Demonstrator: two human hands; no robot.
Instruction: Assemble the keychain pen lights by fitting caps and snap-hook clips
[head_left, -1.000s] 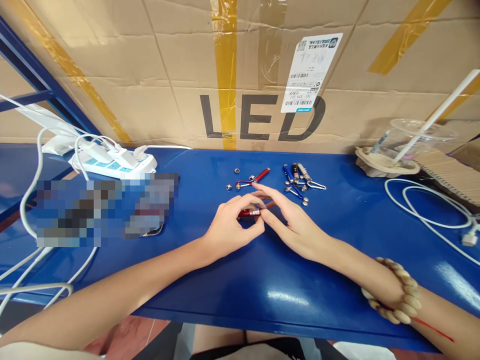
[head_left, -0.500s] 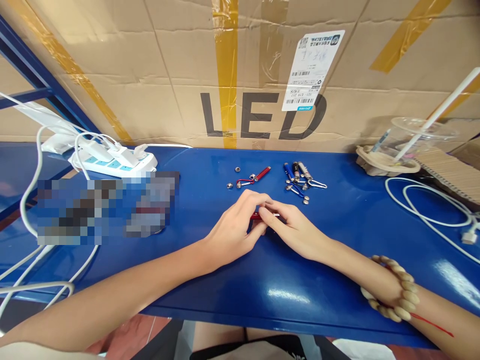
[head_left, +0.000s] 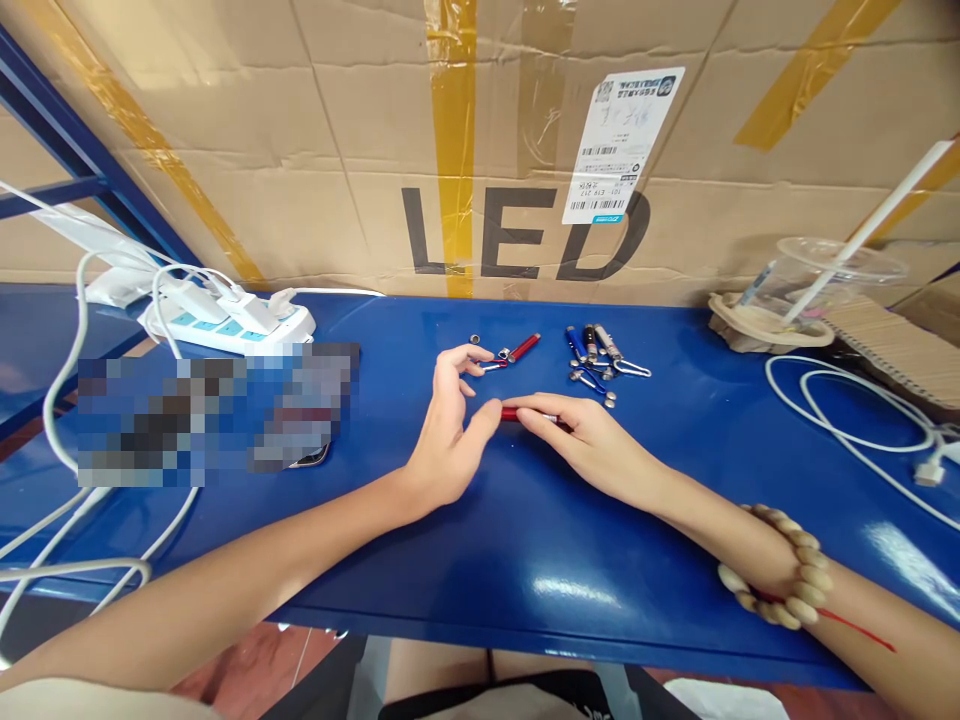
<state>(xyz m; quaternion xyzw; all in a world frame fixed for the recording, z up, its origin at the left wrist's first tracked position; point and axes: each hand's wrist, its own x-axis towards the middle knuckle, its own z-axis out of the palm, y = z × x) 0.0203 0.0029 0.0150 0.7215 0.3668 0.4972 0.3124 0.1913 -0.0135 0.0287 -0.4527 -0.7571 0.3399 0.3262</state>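
Note:
A small red keychain flashlight (head_left: 510,413) with a silvery end is pinched in my right hand (head_left: 581,432), just above the blue table. My left hand (head_left: 456,430) is open, its thumb tip at the left end of this flashlight and its fingers spread toward the back. Just beyond those fingertips lie another red flashlight tube (head_left: 525,347) and a carabiner clip (head_left: 493,365), partly covered by the fingers. A small metal cap (head_left: 474,339) rests behind them. To the right is a group of blue, black and silver flashlights (head_left: 592,345) with clips and small round metal parts (head_left: 610,400).
A white power strip (head_left: 225,325) with plugs and cables stands at the left, near a blurred-out area. At the right are a coiled white cable (head_left: 847,410), a clear plastic cup (head_left: 832,280) and a cardboard piece. A large cardboard box (head_left: 337,150) forms the back.
My left hand has moved left and its fingers have opened away from the red flashlight. My right hand keeps hold of it, and more of its red body shows.

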